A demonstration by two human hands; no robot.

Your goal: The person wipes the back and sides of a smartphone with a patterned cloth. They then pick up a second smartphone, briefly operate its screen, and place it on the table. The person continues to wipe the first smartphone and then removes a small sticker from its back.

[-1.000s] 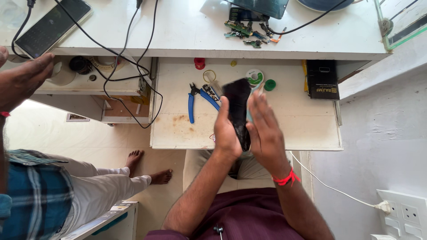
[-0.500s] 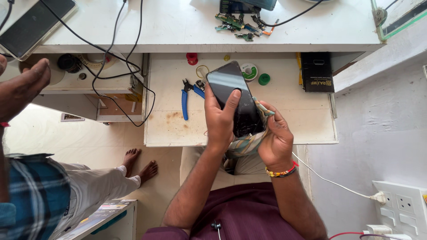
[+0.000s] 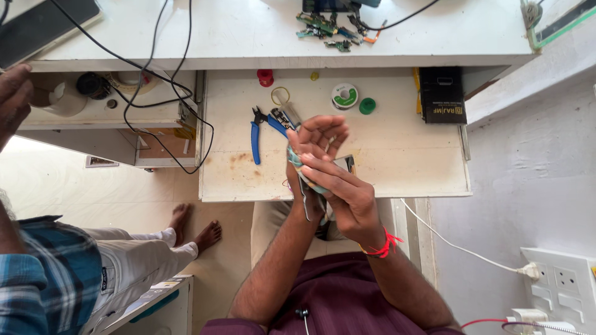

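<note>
Pale, patterned cloth (image 3: 310,180) sits pinched between your two hands above the front edge of the pull-out wooden tray (image 3: 397,167), and under it a dark phone (image 3: 345,163) shows only as a corner at the heel of your left hand, so how firmly it is held cannot be told. The risk, as I judge it, is a slip: with the cloth between skin and glass the phone could slide out and drop past the tray edge to the floor, or knock the blue-handled pliers (image 3: 256,136) lying just beside your hands. Your left hand (image 3: 313,139) is raised palm toward you, its fingers spread loosely and curled at the tips, backing the cloth. Your right hand (image 3: 344,195), a red thread at its wrist, crosses in front with fingers laid together and pressed flat on the cloth. Both forearms rise from your lap and meet over the tray. Another person's hand (image 3: 13,99) rests at the far left, well apart.
</note>
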